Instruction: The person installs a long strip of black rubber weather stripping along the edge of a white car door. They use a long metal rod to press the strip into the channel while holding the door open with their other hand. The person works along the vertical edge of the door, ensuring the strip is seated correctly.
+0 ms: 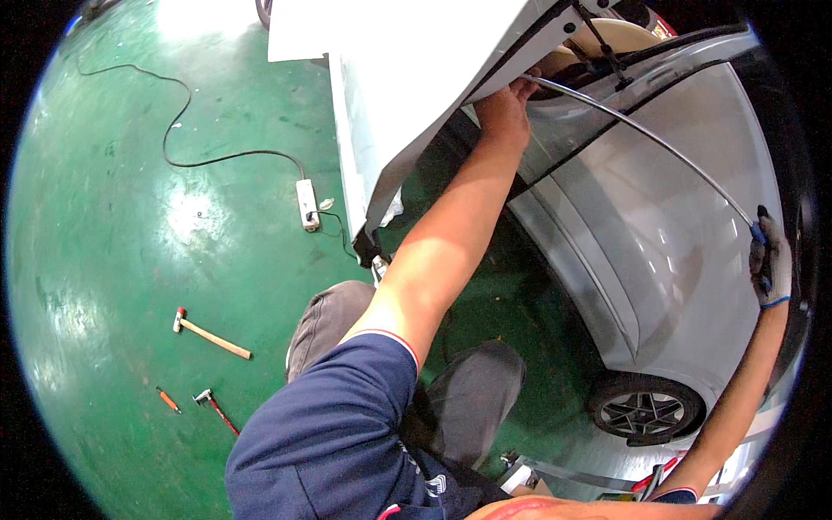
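A long, slightly curved metal rod (654, 140) runs from the edge of the open white car door (390, 95) to the far right. My gloved right hand (771, 264) is wrapped around the blue handle (757, 234) at its outer end. At the other end, my bare left hand (505, 108) reaches up to the door's edge, fingers bent around the rod. Its fingertips are partly hidden, and the rod's tip cannot be seen past the hand. The rod crosses in front of the car's pale body (685, 217).
On the green floor (113, 234) at left lie a wooden-handled mallet (212, 336), a small red-handled hammer (217, 410) and an orange-handled tool (168, 399). A white power strip (308, 204) with a dark cable (225, 158) is near the door. A car wheel (647, 409) stands at lower right.
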Demonstrator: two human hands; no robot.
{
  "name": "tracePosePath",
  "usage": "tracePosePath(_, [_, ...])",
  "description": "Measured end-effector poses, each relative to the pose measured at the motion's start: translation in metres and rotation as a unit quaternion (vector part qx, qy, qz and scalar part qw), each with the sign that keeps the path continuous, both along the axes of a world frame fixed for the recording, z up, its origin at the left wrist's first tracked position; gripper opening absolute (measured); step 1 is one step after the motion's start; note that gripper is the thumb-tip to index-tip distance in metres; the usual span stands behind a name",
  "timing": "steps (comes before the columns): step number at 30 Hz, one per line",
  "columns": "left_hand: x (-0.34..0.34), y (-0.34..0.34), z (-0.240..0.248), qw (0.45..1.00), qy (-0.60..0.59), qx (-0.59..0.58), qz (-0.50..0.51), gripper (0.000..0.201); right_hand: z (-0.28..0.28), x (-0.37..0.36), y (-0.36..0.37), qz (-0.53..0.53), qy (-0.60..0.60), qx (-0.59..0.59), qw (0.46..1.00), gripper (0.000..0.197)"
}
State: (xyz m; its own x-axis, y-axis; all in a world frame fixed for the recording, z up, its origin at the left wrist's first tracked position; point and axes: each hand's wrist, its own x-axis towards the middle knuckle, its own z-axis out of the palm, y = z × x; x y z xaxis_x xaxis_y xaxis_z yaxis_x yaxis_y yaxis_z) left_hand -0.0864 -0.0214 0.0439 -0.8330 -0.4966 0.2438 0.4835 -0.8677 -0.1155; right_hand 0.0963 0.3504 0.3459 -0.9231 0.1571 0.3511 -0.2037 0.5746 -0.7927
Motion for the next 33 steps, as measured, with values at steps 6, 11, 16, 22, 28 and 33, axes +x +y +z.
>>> tracePosePath(6, [-0.003,0.000,0.001,1.000,0.017,-0.014,0.004,0.029,0.014,0.009,-0.024,-0.037,0.019,0.028,0.999,0.028])
tracePosePath(11, [0.005,0.000,0.001,1.000,-0.003,-0.019,-0.008,0.031,0.002,0.005,-0.003,0.000,0.009,-0.006,1.000,0.034])
tracePosePath(16, [0.005,0.000,0.000,1.000,0.018,-0.006,0.018,0.029,-0.017,-0.001,-0.016,-0.016,0.061,-0.003,0.998,0.032])
tracePosePath(22, [0.003,0.004,0.005,0.999,0.008,0.031,0.009,0.031,0.006,0.001,-0.003,-0.050,0.046,0.026,0.997,0.038])
tracePosePath(28, [0.003,0.004,0.008,0.999,0.001,0.026,0.022,0.032,0.009,0.002,-0.010,-0.024,0.039,0.024,0.999,0.032])
tracePosePath(33, [0.003,0.001,0.002,1.000,0.017,0.005,-0.001,0.029,0.004,-0.001,-0.002,-0.013,0.038,0.041,0.998,0.032])
